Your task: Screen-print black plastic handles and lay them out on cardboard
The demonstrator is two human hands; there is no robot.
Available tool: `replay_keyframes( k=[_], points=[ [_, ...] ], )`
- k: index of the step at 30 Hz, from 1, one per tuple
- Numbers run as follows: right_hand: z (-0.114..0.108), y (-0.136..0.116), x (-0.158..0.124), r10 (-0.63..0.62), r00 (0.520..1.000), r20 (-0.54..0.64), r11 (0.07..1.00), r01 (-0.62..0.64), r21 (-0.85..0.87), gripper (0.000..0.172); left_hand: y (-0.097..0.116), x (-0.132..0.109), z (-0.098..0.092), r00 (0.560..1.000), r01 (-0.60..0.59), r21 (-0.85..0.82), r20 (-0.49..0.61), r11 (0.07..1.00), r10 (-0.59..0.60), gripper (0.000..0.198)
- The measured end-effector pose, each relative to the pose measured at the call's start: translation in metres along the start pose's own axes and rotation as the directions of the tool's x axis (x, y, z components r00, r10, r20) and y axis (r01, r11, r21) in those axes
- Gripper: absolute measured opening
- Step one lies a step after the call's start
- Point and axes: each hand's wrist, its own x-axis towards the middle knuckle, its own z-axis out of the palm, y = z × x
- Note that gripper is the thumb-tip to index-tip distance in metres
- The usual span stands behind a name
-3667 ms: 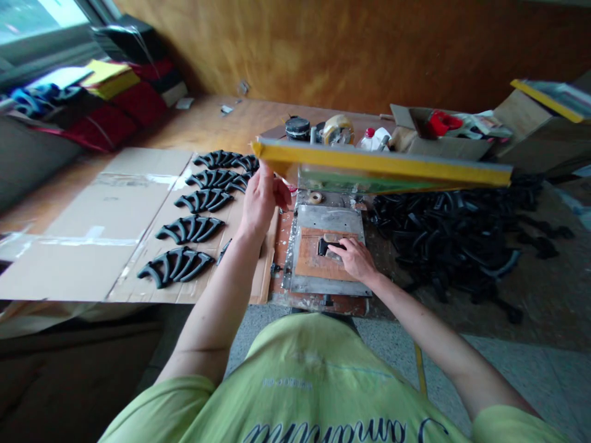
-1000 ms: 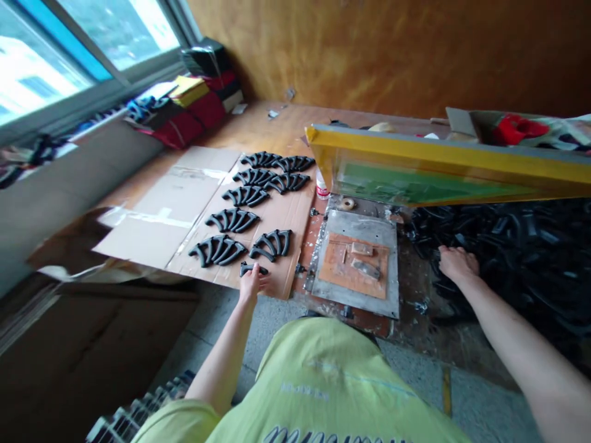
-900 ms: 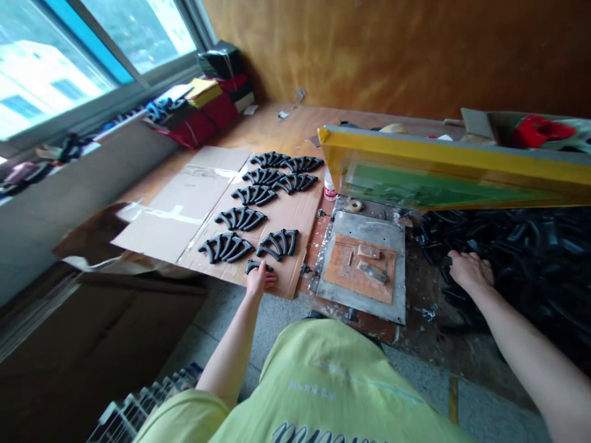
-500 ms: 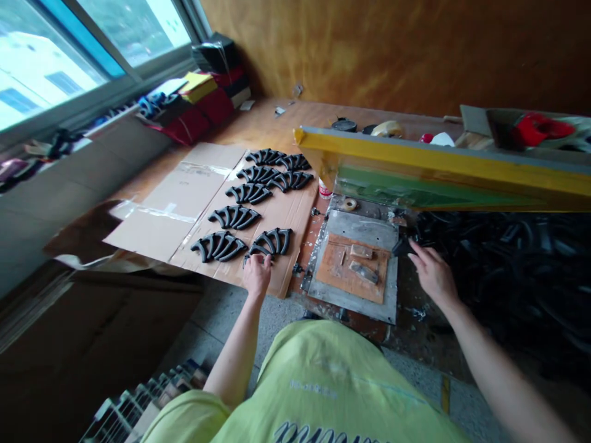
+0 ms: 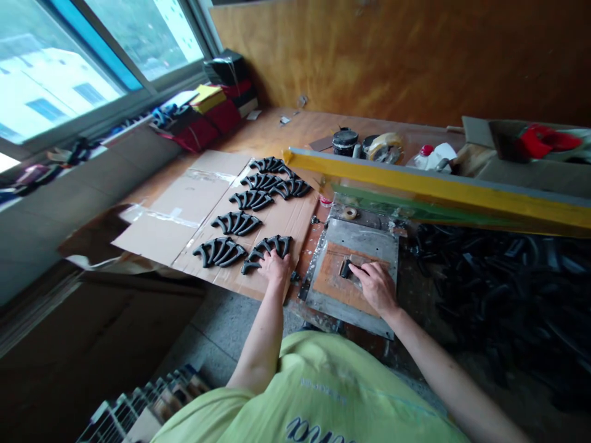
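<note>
My left hand (image 5: 274, 266) is over the near right edge of a fan of black curved parts (image 5: 266, 251) on the cardboard sheet (image 5: 184, 203); its fingers are apart and rest by the parts. More black fans (image 5: 220, 251) lie in rows on the cardboard. My right hand (image 5: 375, 284) pinches a black part (image 5: 345, 269) over the brown board (image 5: 330, 286), which lies on a grey metal plate (image 5: 385, 246). Blocks on the board are mostly hidden by that hand.
A yellow-edged frame (image 5: 415, 189) is raised over the plate's far end. Many black parts (image 5: 517, 295) are heaped at right. Behind stand a black jar (image 5: 345, 141), tape rolls and an open carton (image 5: 475, 136). Red boxes (image 5: 198, 130) sit by the window.
My right hand has moved left from beside the heap to the board with a black part. My left hand has shifted slightly right and its fingers have spread. The yellow-edged frame sits lower.
</note>
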Motion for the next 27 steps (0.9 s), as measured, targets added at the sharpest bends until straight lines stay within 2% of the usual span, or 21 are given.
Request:
replay_keyframes(
  k=[4, 8, 10, 12, 16, 19, 23, 27],
  points=[
    [0.005, -0.003, 0.006, 0.009, 0.999, -0.032, 1.0, -0.008, 0.018, 0.041, -0.004, -0.009, -0.008, 0.997, -0.068, 0.004, 0.02, 0.998, 0.068, 0.055],
    [0.013, 0.0, 0.004, 0.015, 0.998, -0.061, 0.999, -0.012, 0.045, 0.04, 0.004, -0.006, -0.017, 0.977, -0.207, 0.024, -0.048, 0.978, 0.208, 0.057],
    [0.016, 0.001, 0.001, 0.02, 0.996, -0.082, 0.999, -0.017, 0.039, 0.041, 0.018, 0.012, -0.024, 0.957, -0.275, 0.037, -0.082, 0.961, 0.278, 0.056],
    [0.019, 0.001, -0.001, 0.026, 0.994, -0.103, 0.999, -0.023, 0.03, 0.041, 0.037, 0.04, -0.029, 0.939, -0.33, 0.054, -0.079, 0.942, 0.334, 0.056],
    [0.023, -0.003, -0.004, 0.047, 0.99, -0.132, 0.999, -0.046, 0.016, 0.041, 0.078, 0.101, -0.031, 0.917, -0.398, 0.075, 0.041, 0.914, 0.396, 0.058],
    [0.023, -0.007, -0.007, 0.071, 0.987, -0.142, 0.997, -0.071, 0.008, 0.042, 0.098, 0.132, -0.024, 0.901, -0.427, 0.072, 0.116, 0.901, 0.418, 0.057],
    [0.019, -0.01, -0.01, 0.107, 0.988, -0.115, 0.994, -0.107, 0.002, 0.045, 0.1, 0.151, -0.015, 0.894, -0.436, 0.075, 0.156, 0.897, 0.421, 0.059],
    [0.011, -0.018, -0.001, 0.15, 0.985, -0.084, 0.989, -0.15, 0.004, 0.041, 0.091, 0.15, -0.012, 0.883, -0.457, 0.073, 0.154, 0.886, 0.443, 0.068]
  ],
)
